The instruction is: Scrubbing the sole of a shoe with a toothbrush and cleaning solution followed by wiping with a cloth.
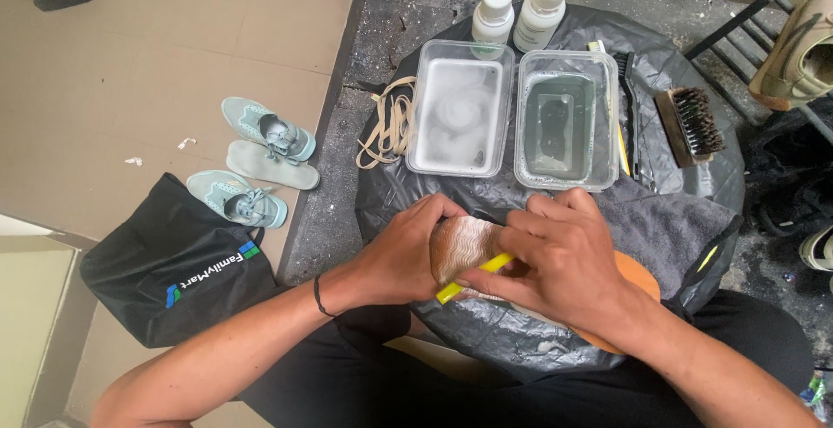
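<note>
Head view looks down on a round table [685,72] covered with dark plastic sheet. Near its front edge the left hand [403,254] clamps the toe end of a shoe insole [464,250], whose pale, wavy-patterned face is turned up; the thumb lies over the top edge and the fingers curl underneath. The insole's orange heel end [644,277] sticks out to the right from behind the right hand. The right hand [564,259] lies over the middle of the insole, its grip closed on a yellow brush handle [475,277] that runs slantwise across the insole, one end poking out below the left thumb. The brush head is hidden under the fingers. Both forearms come in from the bottom of the frame, wrists bent inward so the hands meet over the insole; a thin black band [319,296] circles the left wrist.

A grey towel [668,228] lies under and to the right of the hands. Behind them stand two clear plastic tubs side by side, the left tub [458,109] holding foamy water, the right tub [562,121] holding clearer water. Two white bottles [519,13] stand behind the tubs. Tan laces [390,124] lie left of the tubs, and a wooden bristle brush [690,124] lies right of them. On the floor to the left are a pair of pale green sneakers [256,163] and a black bag [173,263].
</note>
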